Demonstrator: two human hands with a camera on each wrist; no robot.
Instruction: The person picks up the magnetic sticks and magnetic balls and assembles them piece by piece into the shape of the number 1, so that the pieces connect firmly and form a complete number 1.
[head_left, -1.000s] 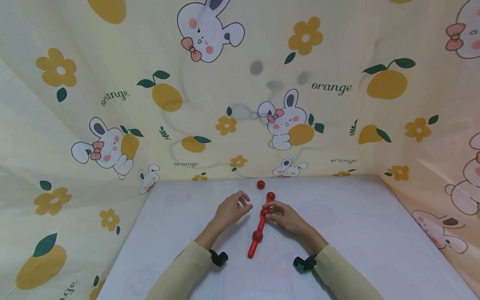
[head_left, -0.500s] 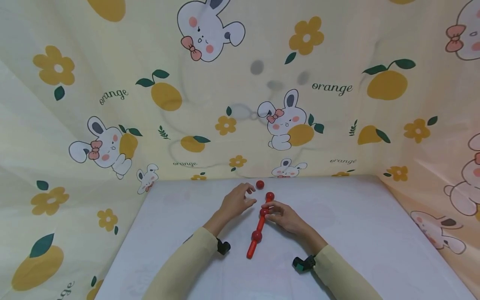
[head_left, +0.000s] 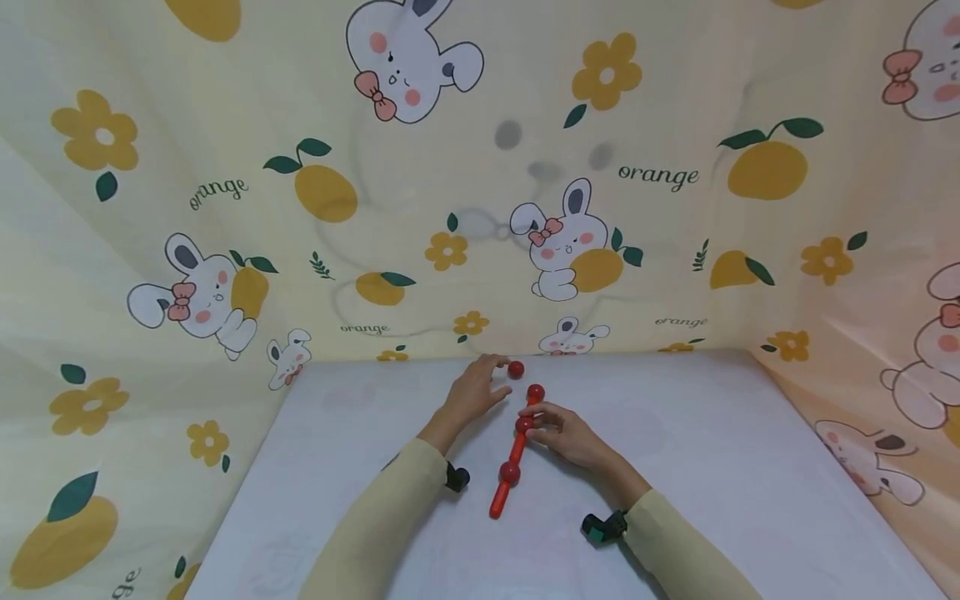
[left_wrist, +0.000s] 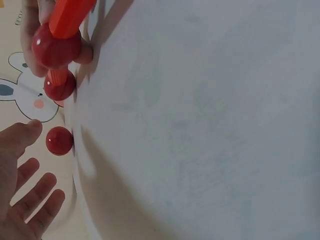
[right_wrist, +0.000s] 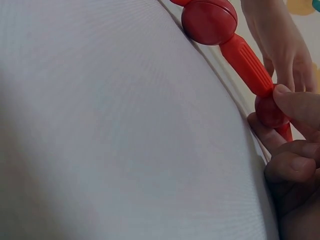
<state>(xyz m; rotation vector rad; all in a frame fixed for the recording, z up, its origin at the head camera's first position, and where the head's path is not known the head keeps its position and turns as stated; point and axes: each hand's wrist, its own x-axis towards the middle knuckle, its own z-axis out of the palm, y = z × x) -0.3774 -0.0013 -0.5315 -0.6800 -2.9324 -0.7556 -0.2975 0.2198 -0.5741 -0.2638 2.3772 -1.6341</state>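
Note:
Red rods and red balls joined end to end form a chain point(head_left: 517, 450), lying slantwise on the white table. My right hand point(head_left: 567, 435) pinches the chain at its middle ball point(right_wrist: 270, 110) between thumb and fingers; a ribbed rod point(right_wrist: 247, 65) runs from that ball. Beyond the chain's far end a loose red ball point(head_left: 516, 369) sits near the table's back edge. My left hand point(head_left: 472, 392) is just left of this loose ball, fingers spread and holding nothing. In the left wrist view, the thumb and fingers point(left_wrist: 37, 192) stand apart near the loose ball point(left_wrist: 59, 140).
The white table point(head_left: 675, 467) ends at the back against a hanging cloth point(head_left: 420, 150) printed with rabbits and oranges, which also rises at both sides. A small black camera point(head_left: 603, 527) is strapped to the right wrist, another point(head_left: 457, 477) to the left.
My left hand has moved forward and slightly right, up beside the loose red ball. The right hand keeps its pinch on the chain. The whole view has shifted slightly.

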